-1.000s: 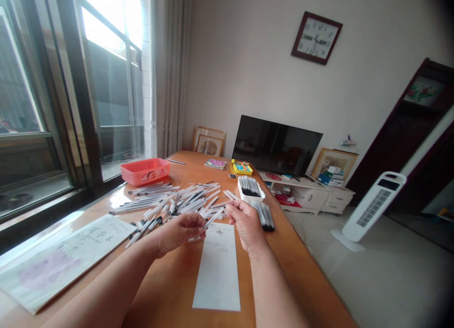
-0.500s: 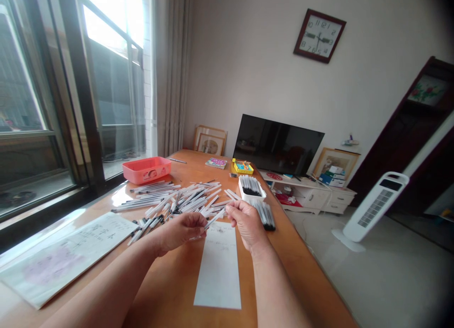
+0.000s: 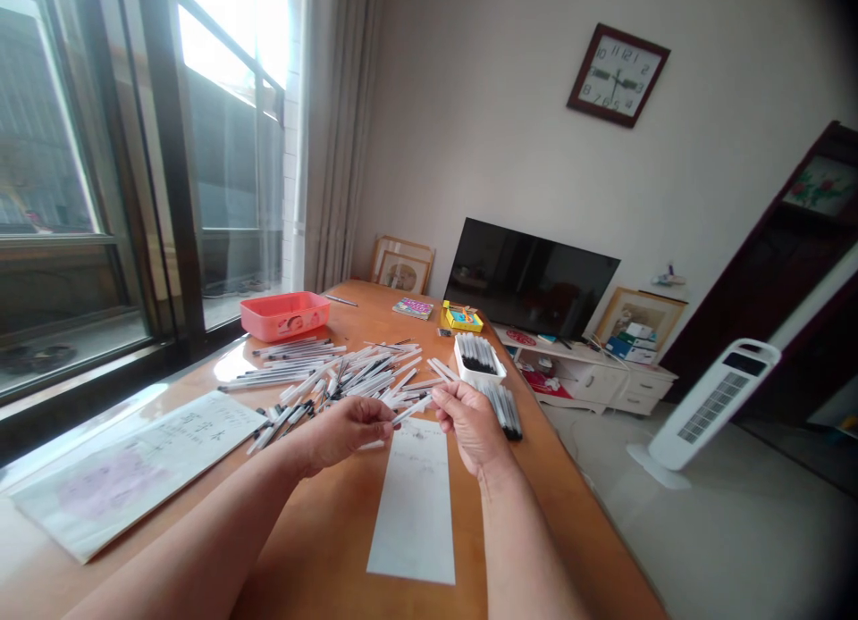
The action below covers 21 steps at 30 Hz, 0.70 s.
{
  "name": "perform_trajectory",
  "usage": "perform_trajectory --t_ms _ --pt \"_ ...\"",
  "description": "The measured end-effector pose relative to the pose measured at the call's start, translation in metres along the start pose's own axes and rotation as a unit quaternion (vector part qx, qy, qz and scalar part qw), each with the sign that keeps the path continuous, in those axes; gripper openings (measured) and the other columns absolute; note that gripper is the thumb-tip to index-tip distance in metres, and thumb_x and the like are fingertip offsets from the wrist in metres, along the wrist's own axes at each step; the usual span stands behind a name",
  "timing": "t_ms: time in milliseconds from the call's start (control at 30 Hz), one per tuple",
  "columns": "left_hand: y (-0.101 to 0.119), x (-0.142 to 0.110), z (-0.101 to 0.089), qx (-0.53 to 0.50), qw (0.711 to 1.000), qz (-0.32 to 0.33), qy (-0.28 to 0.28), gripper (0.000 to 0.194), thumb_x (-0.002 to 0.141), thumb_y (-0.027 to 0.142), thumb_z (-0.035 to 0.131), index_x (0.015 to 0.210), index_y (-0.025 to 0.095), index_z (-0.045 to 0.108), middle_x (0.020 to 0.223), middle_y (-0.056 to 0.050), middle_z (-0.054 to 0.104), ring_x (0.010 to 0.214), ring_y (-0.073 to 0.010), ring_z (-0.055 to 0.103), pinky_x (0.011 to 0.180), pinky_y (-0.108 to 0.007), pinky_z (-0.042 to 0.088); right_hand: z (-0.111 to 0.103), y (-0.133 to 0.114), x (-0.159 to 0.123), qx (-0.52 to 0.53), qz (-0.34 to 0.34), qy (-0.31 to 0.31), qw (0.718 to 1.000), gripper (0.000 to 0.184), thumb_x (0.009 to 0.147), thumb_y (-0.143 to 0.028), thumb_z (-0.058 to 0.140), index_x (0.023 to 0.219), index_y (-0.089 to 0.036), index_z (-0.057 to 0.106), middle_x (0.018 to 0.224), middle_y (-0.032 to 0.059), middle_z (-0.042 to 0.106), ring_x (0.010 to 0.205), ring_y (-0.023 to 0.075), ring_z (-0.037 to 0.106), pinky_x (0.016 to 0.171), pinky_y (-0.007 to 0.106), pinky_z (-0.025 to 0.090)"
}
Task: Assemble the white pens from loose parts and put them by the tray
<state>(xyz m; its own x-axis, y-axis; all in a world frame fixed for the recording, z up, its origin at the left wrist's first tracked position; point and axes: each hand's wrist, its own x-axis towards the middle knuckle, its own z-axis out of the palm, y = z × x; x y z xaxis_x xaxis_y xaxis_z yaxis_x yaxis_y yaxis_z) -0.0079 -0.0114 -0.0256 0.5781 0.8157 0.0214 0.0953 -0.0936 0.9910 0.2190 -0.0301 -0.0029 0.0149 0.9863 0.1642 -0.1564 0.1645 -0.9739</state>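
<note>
Between my two hands is a slim whitish pen barrel (image 3: 414, 411), held above a long white sheet of paper (image 3: 412, 513). The fingers of my left hand (image 3: 352, 431) pinch its left end. At its other end, my right hand (image 3: 471, 423) is closed, thumb against the fingers; the tip there is hidden. Just beyond my hands lies a loose pile of clear pen parts (image 3: 368, 370), some with black ends. Short black-capped pieces (image 3: 281, 423) lie left of my left hand. Past my right hand, a white basket (image 3: 496, 375) holds upright pens, and more black-tipped pens (image 3: 508, 410) lie beside it.
A pink plastic basket (image 3: 285, 321) stands at the table's far left. The booklet (image 3: 144, 468) lies near left. Farther back are a colourful booklet (image 3: 413, 308) and a yellow box (image 3: 462, 316). The wooden table's right edge (image 3: 590, 495) runs beside my right arm.
The view has shifted slightly, so the room appears a little to the right. Both hands keep nearly the same pose, with the pen barrel still between them.
</note>
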Motion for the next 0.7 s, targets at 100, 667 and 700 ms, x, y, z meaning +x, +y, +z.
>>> perform_trajectory --t_ms 100,667,700 --pt "0.001 0.000 0.002 0.002 1.000 0.001 0.009 0.035 0.081 0.047 0.077 0.092 0.014 0.072 0.078 -0.001 0.063 0.074 -0.0145 0.050 0.069 -0.027 0.034 0.001 0.006 0.002 -0.041 -0.018 0.027 0.999 0.037 0.077 -0.048 0.081 0.073 -0.018 0.060 0.064 -0.0028 0.056 0.056 0.0089 0.039 0.050 0.024 0.027" --pt "0.013 -0.003 0.007 0.000 1.000 0.008 0.017 0.043 0.072 0.055 0.080 0.085 0.015 0.072 0.073 -0.002 0.064 0.072 -0.0172 0.055 0.068 -0.028 0.041 0.005 0.010 0.004 -0.059 -0.048 0.074 0.994 0.044 0.082 -0.063 0.071 0.076 -0.019 0.069 0.067 0.0004 0.060 0.061 0.0132 0.046 0.057 0.028 0.034" --pt "0.014 -0.003 0.007 -0.001 1.000 0.010 0.020 0.043 0.071 0.055 0.080 0.084 0.015 0.072 0.072 -0.002 0.064 0.072 -0.0174 0.055 0.067 -0.028 0.042 0.005 0.010 0.004 -0.048 -0.040 0.067 0.996 0.044 0.083 -0.063 0.070 0.081 -0.019 0.071 0.071 0.0017 0.062 0.062 0.0138 0.048 0.056 0.028 0.033"
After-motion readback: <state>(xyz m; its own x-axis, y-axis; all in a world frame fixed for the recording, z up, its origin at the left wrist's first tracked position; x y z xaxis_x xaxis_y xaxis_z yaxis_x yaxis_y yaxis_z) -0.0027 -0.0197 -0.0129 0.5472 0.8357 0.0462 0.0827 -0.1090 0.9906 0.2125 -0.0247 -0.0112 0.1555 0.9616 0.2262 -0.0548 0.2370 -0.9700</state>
